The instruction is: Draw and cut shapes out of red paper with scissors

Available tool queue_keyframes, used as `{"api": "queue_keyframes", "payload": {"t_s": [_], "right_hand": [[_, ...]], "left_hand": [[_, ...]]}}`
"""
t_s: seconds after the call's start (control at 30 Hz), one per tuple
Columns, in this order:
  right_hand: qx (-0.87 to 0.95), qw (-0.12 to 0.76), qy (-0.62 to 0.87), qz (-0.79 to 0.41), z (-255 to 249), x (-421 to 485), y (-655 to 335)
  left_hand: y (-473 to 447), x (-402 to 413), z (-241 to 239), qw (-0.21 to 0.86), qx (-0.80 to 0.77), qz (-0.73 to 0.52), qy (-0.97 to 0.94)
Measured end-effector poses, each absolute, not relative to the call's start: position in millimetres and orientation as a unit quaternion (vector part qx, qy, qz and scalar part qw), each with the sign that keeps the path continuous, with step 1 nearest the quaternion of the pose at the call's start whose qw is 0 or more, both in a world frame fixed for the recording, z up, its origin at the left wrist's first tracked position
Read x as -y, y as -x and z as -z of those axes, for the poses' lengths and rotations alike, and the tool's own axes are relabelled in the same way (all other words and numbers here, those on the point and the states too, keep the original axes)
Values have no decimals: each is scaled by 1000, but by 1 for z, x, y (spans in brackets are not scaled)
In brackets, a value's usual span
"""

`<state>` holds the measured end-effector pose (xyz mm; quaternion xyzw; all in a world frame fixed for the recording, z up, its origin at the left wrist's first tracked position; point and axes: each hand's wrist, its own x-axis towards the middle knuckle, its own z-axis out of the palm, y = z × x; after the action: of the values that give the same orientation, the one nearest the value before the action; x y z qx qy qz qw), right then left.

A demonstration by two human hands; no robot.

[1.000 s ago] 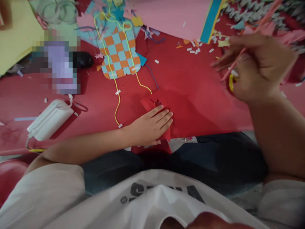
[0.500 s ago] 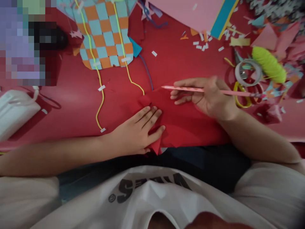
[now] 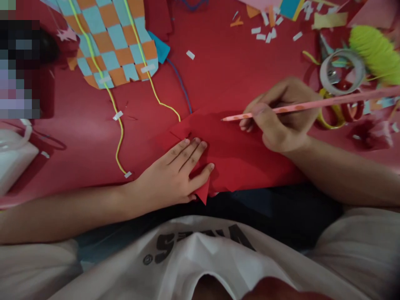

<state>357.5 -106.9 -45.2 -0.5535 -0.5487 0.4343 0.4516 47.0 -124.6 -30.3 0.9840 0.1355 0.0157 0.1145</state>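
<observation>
A sheet of red paper (image 3: 237, 162) lies in front of me at the table's near edge, with a pointed flap by my left hand. My left hand (image 3: 178, 171) rests flat on its left part, fingers stretched out. In my right hand (image 3: 281, 116) is a pink pencil (image 3: 290, 108), gripped between thumb and fingers. Its tip points left over the red paper; whether it touches is unclear. Just beyond the paper, a yellow string (image 3: 162, 104) and a blue string (image 3: 181, 79) run toward its top edge.
An orange and light-blue woven paper piece (image 3: 115, 41) lies at the upper left with taped yellow strings. To the right are a tape roll (image 3: 343, 71), yellow-green yarn (image 3: 375, 52), yellow-handled scissors (image 3: 333, 114) and paper scraps. A white object (image 3: 15, 158) sits at the left edge.
My right hand has turned and closed into a writing grip on the pencil, its tip now slightly lower and further right. My left hand stays on the paper. The view has shifted a little.
</observation>
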Motion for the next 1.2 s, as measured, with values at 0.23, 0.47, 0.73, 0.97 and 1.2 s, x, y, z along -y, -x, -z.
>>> {"api": "queue_keyframes", "payload": {"t_s": [0.23,0.47,0.73,0.97,1.2], "right_hand": [[606,440,562,-351,53,98,-355],[644,413,569,-301,56,94,-354],[664,392,575,-272,55,95,-354],[663,388,585,-260,52,96,-352],[652,389,594,-267,51,96,-349]], "left_hand": [[-46,125,32,119,-135,-15,-984],[-46,124,31,120,-130,-18,-984],[-47,124,31,127,-131,-16,-983],[-45,125,34,137,-135,-10,-981],[-46,124,31,132,-132,-11,-982]]}}
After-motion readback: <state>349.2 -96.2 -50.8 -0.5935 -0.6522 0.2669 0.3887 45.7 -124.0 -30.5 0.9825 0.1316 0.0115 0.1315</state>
